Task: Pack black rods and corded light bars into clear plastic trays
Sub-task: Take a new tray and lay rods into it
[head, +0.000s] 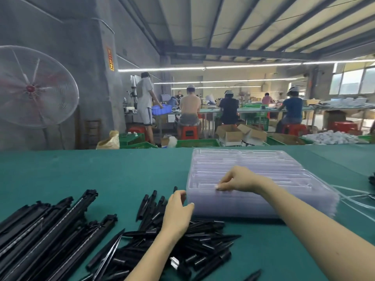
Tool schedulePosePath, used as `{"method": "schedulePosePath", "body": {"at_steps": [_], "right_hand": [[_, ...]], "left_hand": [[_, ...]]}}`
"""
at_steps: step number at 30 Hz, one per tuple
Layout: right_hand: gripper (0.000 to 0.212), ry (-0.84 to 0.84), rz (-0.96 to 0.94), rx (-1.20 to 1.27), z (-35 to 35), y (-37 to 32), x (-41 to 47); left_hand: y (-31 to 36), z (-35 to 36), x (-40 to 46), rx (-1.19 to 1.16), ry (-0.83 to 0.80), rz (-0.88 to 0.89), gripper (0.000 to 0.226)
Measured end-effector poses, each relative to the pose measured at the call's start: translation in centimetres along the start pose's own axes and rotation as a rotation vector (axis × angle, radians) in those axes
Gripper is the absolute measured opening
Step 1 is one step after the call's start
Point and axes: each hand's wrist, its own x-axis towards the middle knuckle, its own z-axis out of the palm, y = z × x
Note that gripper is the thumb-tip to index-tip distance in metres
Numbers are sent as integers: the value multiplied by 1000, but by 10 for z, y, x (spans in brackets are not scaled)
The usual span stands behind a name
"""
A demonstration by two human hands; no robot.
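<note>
A thick stack of clear plastic trays (pixel 261 171) sits on the green table at centre right. My right hand (pixel 237 180) pinches the near edge of the top tray. My left hand (pixel 178 209) rests against the stack's left front corner, fingers curled at its side. A loose pile of short black rods (pixel 203 240) lies under and around my left forearm. Long black light bars (pixel 46 226) lie side by side at the lower left.
The green table (pixel 101 171) stretches left and back. Clear cords (pixel 353 197) and a dark item (pixel 372 180) lie right of the stack. A big fan (pixel 32 88) stands at the left. Beyond the table, seated workers, green crates and cardboard boxes fill the floor.
</note>
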Motion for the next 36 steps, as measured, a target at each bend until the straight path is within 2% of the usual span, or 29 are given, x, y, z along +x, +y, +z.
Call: {"method": "schedulePosePath", "body": {"at_steps": [5, 7, 9, 12, 18, 23, 27, 31, 36], "right_hand": [[14, -58, 79, 127, -6, 1, 10], [18, -2, -1, -22, -2, 2, 11], [23, 88, -126, -253, 8, 5, 10], [27, 181, -181, -378, 20, 10, 9], [33, 252, -88, -385, 28, 10, 11], [32, 303, -21, -326, 33, 7, 6], [27, 297, -1, -342, 36, 1, -2], [14, 292, -59, -408, 32, -3, -6], [21, 433, -77, -471, 38, 0, -6]], "left_hand": [[6, 9, -2, -8, 59, 11, 45], [9, 11, -9, 125, 184, 105, 51], [14, 14, -19, 385, 281, 337, 52], [17, 26, -25, 689, 129, 575, 59], [20, 41, -32, 980, 105, 655, 72], [35, 48, -27, 915, 31, 572, 76], [51, 51, -23, 755, 81, 537, 56], [48, 47, -22, 793, 57, 568, 57], [45, 48, -24, 815, 7, 582, 65]]}}
